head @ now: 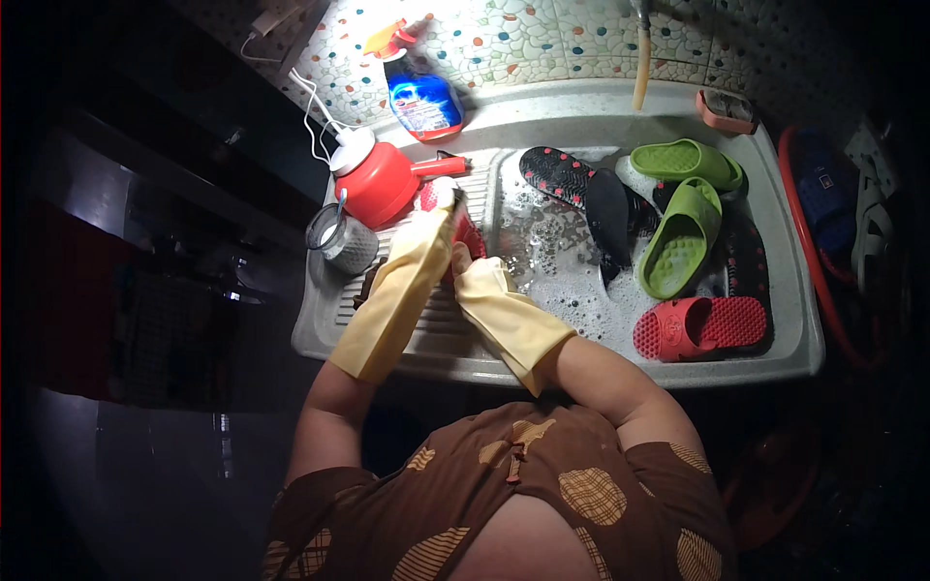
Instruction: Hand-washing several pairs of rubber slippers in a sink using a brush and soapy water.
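Over the ribbed washboard [414,319] of a grey sink, my two hands in pale yellow rubber gloves meet at a red textured slipper [471,236]. My left hand [439,218] lies over the slipper's middle, hiding part of it. Its fingertips are blurred, and a dark edge shows beside them; whether it grips something else is unclear. Closer to me, my right hand [476,269] grips the slipper's near end. To the right, a green slipper pair [679,250], another red slipper [697,330] and several black slippers [609,218] sit in foamy water.
A red long-handled dipper [374,185] and a grey textured jar [351,245] stand at left. Behind is a blue spray bottle [425,102] with an orange trigger. A tap hose [642,69] hangs over the basin; a pink soap dish [726,112] occupies its back right corner.
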A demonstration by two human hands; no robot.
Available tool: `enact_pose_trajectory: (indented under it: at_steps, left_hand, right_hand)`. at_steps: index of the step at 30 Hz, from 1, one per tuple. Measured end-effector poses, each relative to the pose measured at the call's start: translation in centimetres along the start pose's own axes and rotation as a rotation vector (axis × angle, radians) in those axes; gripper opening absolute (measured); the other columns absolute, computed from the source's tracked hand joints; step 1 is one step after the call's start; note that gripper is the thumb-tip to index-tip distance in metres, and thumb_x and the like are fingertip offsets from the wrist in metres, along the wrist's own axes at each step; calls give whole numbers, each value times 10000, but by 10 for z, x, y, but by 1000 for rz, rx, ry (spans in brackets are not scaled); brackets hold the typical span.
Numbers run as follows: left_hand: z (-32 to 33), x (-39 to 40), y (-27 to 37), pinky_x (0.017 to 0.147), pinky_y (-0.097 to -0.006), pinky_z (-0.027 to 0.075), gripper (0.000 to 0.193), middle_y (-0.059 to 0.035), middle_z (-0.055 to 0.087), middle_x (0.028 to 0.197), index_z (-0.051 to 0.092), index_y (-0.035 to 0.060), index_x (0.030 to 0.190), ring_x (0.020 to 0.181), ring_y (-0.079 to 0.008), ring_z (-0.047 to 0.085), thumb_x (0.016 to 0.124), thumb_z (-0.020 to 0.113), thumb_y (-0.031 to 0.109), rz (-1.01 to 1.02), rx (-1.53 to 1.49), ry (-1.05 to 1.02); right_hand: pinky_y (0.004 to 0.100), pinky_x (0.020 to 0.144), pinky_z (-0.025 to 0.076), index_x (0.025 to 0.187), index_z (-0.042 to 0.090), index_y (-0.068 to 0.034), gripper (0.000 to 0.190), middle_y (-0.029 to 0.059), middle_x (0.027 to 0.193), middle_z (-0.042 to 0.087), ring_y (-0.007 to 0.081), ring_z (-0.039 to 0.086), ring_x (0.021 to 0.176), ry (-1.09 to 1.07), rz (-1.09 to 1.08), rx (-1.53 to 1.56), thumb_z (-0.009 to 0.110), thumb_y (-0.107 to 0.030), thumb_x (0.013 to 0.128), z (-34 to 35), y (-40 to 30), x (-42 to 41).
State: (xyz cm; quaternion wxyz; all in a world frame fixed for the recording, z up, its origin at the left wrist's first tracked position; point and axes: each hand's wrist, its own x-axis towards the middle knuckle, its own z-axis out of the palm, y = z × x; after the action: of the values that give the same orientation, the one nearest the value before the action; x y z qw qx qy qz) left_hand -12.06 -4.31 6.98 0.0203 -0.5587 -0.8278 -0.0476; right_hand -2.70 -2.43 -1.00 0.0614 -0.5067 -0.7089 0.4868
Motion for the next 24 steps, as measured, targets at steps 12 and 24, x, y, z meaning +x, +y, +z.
enact_pose_trajectory:
  at_steps: [12,24]
  left_hand:
    - [-3,24,24,772,-470,495,379,-218,674,967,507,156,1326,904,-379,660,1022,390,348,-186,-152,-377]
    - [-36,20,50,925,-459,439,477,-231,647,1128,497,130,1324,1028,-398,613,1012,345,458,-401,-261,-465]
  right_hand:
    - [425,668,507,961,712,-112,431,126,829,683,257,668,766,13,92,13,446,-449,987,29,-10,37]
    - [433,554,479,905,701,-130,428,86,735,659,258,644,625,20,202,18,450,-468,981,60,38,42]
